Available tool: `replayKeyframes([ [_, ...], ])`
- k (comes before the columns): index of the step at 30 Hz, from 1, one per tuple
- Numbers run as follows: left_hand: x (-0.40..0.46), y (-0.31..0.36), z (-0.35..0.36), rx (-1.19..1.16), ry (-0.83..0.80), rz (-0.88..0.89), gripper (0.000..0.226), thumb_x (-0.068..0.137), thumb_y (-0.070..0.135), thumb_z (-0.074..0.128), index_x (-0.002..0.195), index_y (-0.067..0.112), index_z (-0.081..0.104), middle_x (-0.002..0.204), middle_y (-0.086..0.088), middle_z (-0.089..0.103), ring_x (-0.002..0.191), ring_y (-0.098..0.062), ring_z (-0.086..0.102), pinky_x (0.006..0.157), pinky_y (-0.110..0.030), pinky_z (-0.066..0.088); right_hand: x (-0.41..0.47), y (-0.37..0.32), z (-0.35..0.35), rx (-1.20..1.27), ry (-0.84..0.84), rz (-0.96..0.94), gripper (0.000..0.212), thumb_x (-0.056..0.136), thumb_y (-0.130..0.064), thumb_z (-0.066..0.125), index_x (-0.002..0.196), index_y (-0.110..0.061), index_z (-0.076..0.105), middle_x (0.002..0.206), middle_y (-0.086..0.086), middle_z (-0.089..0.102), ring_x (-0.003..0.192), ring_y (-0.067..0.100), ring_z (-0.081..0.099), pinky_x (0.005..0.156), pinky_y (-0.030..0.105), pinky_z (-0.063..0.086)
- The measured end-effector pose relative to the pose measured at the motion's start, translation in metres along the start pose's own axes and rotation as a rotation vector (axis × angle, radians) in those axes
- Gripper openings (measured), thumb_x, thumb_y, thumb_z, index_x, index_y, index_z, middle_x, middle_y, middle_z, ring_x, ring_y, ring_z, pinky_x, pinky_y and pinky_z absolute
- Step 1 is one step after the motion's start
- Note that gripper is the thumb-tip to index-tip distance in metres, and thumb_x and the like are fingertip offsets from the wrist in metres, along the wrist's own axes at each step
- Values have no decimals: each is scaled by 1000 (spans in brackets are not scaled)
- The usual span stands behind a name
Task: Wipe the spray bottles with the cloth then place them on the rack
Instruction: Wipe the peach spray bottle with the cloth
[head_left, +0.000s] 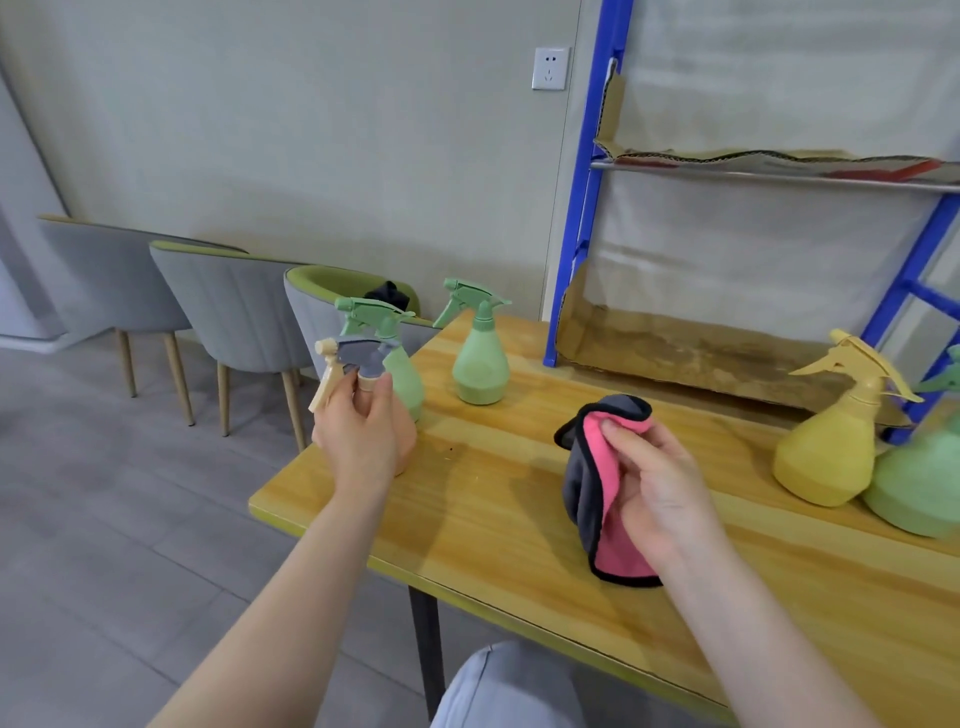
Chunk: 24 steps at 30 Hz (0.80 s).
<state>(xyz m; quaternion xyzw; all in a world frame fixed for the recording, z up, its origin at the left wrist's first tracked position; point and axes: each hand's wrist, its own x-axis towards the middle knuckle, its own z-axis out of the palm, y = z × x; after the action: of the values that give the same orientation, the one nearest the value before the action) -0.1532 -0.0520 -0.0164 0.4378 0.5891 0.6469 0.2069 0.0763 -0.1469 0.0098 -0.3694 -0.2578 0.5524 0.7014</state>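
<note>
We note our right hand (660, 499) bunching the cloth (597, 499) over the surface (519, 519), and our left hand (358, 436) gripping the neck of a peach bottle (358, 364) at the near-left corner. Two green bottles (480, 364) stand behind it; a yellow bottle (826, 452) and another green stand far right. The rack (576, 260) holds none: we judge all five outstanding

Peach spray bottle (363, 384) with grey trigger head upright in the left hand (358, 426), two green bottles (480, 348) just beyond; pink-and-grey cloth (597, 493) bunched in the right hand (654, 493); yellow bottle (831, 441) far right by the blue rack (576, 208)
</note>
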Motion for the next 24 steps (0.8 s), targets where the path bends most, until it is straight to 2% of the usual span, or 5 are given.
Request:
replayKeyframes([
  [4,-12,7,4,49,-67,121,36,97,27,60,123,2,61,88,26,44,99,-14,45,104,-41,39,4,-6,-9,-118,25,-86,11,90,-2,62,95,-10,68,81,7,73,70,17,71,60,24,57],
  [8,-23,19,20,76,-193,176,46,98,33,57,137,9,54,124,1,51,125,-22,46,111,-46,36,9,-20,-22,-180,38,-165,13,91,-5,63,101,-11,70,90,6,73,78,16,70,67,25,57],
  [14,-40,37,68,-28,-499,266,30,95,50,49,94,22,60,94,2,63,96,-16,59,76,-36,44,15,-49,-40,-195,-33,-221,26,91,3,57,108,-11,70,95,5,73,82,16,69,71,27,56],
  [18,-60,55,100,-141,-666,313,24,101,31,50,78,27,55,78,13,61,84,-11,61,70,-29,43,20,-70,-57,-78,-58,-255,26,91,0,53,107,-14,69,93,3,72,81,14,68,74,27,56],
  [24,-77,68,142,-324,-844,240,23,101,27,49,105,11,64,108,-5,70,97,-1,65,85,-23,47,32,-99,-89,-73,-38,-334,34,90,0,48,116,-13,65,111,9,68,97,21,66,82,30,56],
])
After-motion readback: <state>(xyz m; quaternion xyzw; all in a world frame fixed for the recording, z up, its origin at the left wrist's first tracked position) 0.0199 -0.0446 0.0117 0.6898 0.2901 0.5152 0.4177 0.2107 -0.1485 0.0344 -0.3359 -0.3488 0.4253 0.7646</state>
